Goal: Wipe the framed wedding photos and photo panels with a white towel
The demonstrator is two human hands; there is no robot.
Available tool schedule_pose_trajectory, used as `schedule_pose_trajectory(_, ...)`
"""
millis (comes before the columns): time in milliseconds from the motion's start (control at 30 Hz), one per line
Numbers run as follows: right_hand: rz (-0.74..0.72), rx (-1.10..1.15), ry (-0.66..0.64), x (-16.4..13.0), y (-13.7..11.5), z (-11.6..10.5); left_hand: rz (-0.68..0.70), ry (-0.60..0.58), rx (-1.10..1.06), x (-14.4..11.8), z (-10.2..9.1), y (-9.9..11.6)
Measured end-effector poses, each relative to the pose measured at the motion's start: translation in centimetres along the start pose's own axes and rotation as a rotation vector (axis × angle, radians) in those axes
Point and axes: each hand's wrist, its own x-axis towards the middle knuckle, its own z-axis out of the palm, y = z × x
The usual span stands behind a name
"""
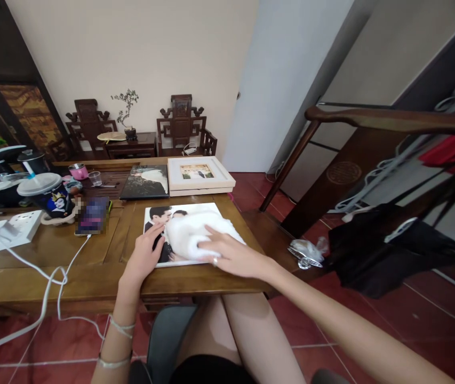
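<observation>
A photo panel or album (162, 256), with a printed picture of a couple, lies flat near the table's front edge. My left hand (146, 250) rests on its left edge, fingers lying over the picture and holding nothing. A bunched white cloth (187, 234) covers much of the picture's middle and right side. My right hand (229, 253), with a ring on one finger, presses down on the cloth with bent fingers around its folds. The cloth and right fingertips are slightly blurred.
Behind lie a dark photo album (145, 182) and a white framed picture (201, 176) on a box. At left are a phone (93, 216) on a cable, a lidded cup (47, 192), a pink mug (78, 172) and a power strip (15, 229). A wooden chair (323, 176) stands right.
</observation>
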Motion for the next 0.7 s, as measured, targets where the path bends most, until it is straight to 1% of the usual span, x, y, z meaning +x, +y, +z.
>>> schedule_pose_trajectory(67,0.033,0.02,-0.071,-2.4,-1.7,-0.5,-0.009,0.0,0.003,-0.1,0.0,0.0)
schedule_pose_trajectory(133,0.074,0.051,-0.145,-4.0,-2.3,-1.0,-0.012,0.0,0.0,-0.1,0.1,0.0)
schedule_pose_trajectory(200,0.124,0.095,-0.19,-4.8,-1.5,-1.3,-0.016,0.001,0.001,-0.2,0.0,0.0)
schedule_pose_trajectory(267,0.184,0.127,-0.175,-4.6,0.3,-1.3,-0.018,-0.002,0.002,-0.2,0.0,0.1)
schedule_pose_trajectory(300,0.218,0.122,-0.142,-4.0,1.4,-1.3,-0.017,-0.003,0.001,-0.2,-0.1,0.1)
schedule_pose_trajectory(367,0.281,0.051,-0.034,-2.2,3.4,-0.9,-0.012,-0.007,-0.007,-0.2,-0.2,0.3)
schedule_pose_trajectory(433,0.323,-0.075,0.084,0.3,4.6,-0.4,-0.016,-0.01,-0.026,-0.3,-0.3,0.5)
schedule_pose_trajectory(467,0.332,-0.133,0.129,1.8,4.7,-0.1,-0.023,-0.01,-0.041,-0.3,-0.3,0.6)
schedule_pose_trajectory(533,0.331,-0.204,0.177,4.4,4.0,0.5,-0.051,0.001,-0.093,-0.3,-0.5,0.9)
schedule_pose_trajectory(567,0.311,-0.217,0.179,5.5,3.3,0.9,-0.072,0.02,-0.135,-0.4,-0.5,0.9)
schedule_pose_trajectory(633,0.192,-0.206,0.144,6.8,1.5,1.5,-0.116,0.085,-0.244,-0.5,-0.6,0.9)
schedule_pose_trajectory(700,0.002,-0.17,0.071,6.7,-0.3,1.9,-0.144,0.151,-0.352,-0.5,-0.6,0.8)
